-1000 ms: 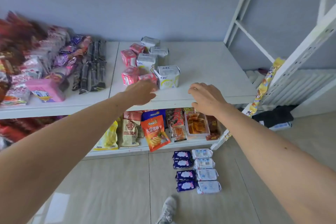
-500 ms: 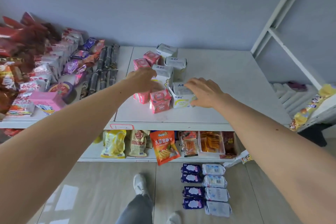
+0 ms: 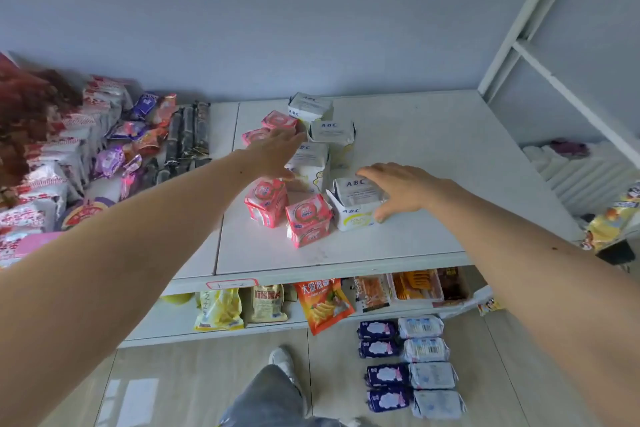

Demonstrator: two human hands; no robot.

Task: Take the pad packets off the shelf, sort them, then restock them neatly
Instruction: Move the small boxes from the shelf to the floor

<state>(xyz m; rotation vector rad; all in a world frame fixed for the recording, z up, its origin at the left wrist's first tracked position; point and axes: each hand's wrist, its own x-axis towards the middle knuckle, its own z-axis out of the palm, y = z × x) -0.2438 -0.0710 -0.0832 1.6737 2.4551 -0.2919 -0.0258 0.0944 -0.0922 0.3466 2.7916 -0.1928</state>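
Right hand (image 3: pixel 403 189) spread wide, fingers straight, palm over the nearest white packet (image 3: pixel 356 204), thumb against its right side; grasping nothing. Left hand (image 3: pixel 273 154) stretched out flat above the cluster, fingers loose and extended toward the rear pink packets (image 3: pixel 273 126); touching or merely hovering, cannot tell; holding nothing.

Three more white packets (image 3: pixel 322 135) lined up behind the nearest one, running toward the shelf's (image 3: pixel 415 239) back edge. Two front pink packets (image 3: pixel 285 210) just left of the nearest white one, near mid-shelf. Left forearm crossing in front of the shelf's left part.

Snack bags (image 3: pixel 52 156) heaped along the shelf's left end. Lower shelf (image 3: pixel 173 322) carrying more snack bags. On the floor (image 3: pixel 332 374), dark blue packets (image 3: pixel 381 367) and pale packets (image 3: pixel 427 367) laid in two touching columns.
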